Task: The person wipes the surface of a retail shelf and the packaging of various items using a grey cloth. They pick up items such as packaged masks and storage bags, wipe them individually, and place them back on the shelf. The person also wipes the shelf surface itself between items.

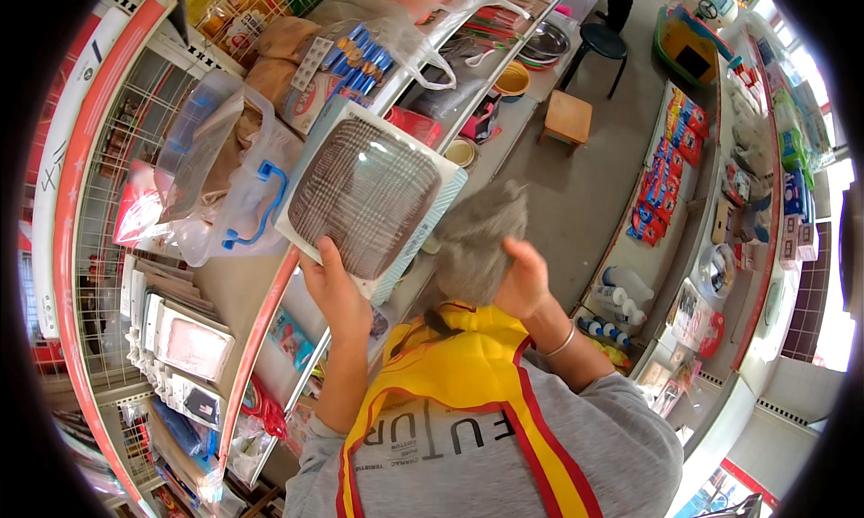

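Note:
My left hand point(339, 292) grips the lower corner of a flat cardboard package point(364, 194) with a clear front, tilted up before the shelf. Brown checked fabric shows through that front. In my right hand point(525, 282) is a crumpled grey cloth point(476, 241), blurred, hanging to the right of the package; its exact kind is hard to tell. Left of the package, a clear plastic storage box point(236, 211) with a blue handle stands on the shelf with bags inside. Below that box, several packaged items point(192, 346) stand in a row on the shelf.
A red-edged metal shelf point(260, 336) runs along my left. Bowls and a yellow basket point(511, 79) sit on the shelving ahead. A wooden stool point(565, 118) and a dark round stool point(603, 42) stand in the aisle. Stocked shelving point(675, 248) lines the right; a person's legs point(619, 5) show far ahead.

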The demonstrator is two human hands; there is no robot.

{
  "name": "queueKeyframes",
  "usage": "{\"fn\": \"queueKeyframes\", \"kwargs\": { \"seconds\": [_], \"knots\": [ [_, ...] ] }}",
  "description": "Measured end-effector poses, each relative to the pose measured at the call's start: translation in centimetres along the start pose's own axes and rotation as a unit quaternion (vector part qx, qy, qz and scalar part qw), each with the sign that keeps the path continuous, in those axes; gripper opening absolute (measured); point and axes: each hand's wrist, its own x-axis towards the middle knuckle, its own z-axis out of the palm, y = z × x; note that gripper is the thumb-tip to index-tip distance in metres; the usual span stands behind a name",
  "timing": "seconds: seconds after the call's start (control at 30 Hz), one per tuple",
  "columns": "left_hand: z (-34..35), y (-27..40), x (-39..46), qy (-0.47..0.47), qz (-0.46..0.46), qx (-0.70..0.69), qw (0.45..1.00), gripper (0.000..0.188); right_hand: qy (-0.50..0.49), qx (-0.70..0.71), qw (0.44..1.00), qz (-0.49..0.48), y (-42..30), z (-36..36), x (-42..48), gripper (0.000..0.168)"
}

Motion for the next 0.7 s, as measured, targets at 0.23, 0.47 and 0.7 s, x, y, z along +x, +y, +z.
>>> {"fn": "queueKeyframes", "kwargs": {
  "seconds": [0.23, 0.47, 0.7],
  "knots": [
    [-0.1, -3.5, -1.5, -0.119, 0.095, 0.148, 0.977, 0.042, 0.137, -0.293, 0.946, -0.023, 3.3, 1.2, 0.1, 0.036],
    [-5.5, -1.4, -3.9, -0.117, 0.057, 0.125, 0.984, 0.039, 0.259, -0.301, 0.905, -0.152, 3.2, -0.1, 0.2, 0.02],
    [-21.1, 4.9, -6.6, 0.08, 0.29, 0.422, 0.855, 0.046, 0.223, -0.326, 0.903, -0.171, 2.6, -1.3, -0.2, 0.037]
  ]
}}
